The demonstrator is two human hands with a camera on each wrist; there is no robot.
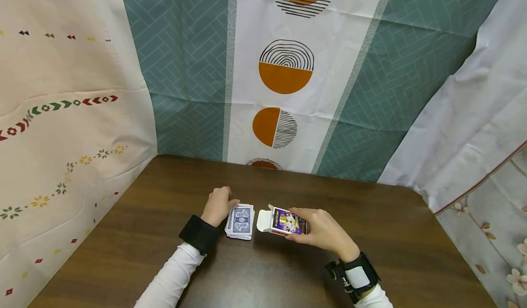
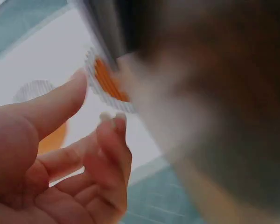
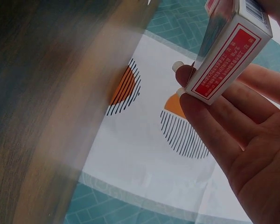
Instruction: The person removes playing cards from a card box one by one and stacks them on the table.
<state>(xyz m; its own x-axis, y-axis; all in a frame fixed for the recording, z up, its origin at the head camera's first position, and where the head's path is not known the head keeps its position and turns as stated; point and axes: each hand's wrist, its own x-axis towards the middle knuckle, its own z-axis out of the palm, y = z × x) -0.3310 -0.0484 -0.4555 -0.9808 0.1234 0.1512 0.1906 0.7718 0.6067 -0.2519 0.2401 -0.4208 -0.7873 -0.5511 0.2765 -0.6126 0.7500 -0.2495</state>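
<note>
A stack of blue-backed playing cards (image 1: 240,221) lies face down on the table, its edges slightly uneven. Just left of the stack is my left hand (image 1: 216,207), thumb towards the cards; whether it touches them cannot be told. In the left wrist view its fingers (image 2: 114,163) are loosely bent with a gap to the thumb and nothing between. My right hand (image 1: 323,230) grips a purple and white card box (image 1: 288,222) by its right end. The box's white end flap stands out towards the cards. A red panel with printing shows on its narrow side in the right wrist view.
The brown wooden table (image 1: 263,280) runs back to a hanging cloth (image 1: 189,70) with teal and white panels. Patterned pale fabric (image 1: 74,152) borders the left side, and white fabric (image 1: 465,129) the right. Both wrists wear black bands.
</note>
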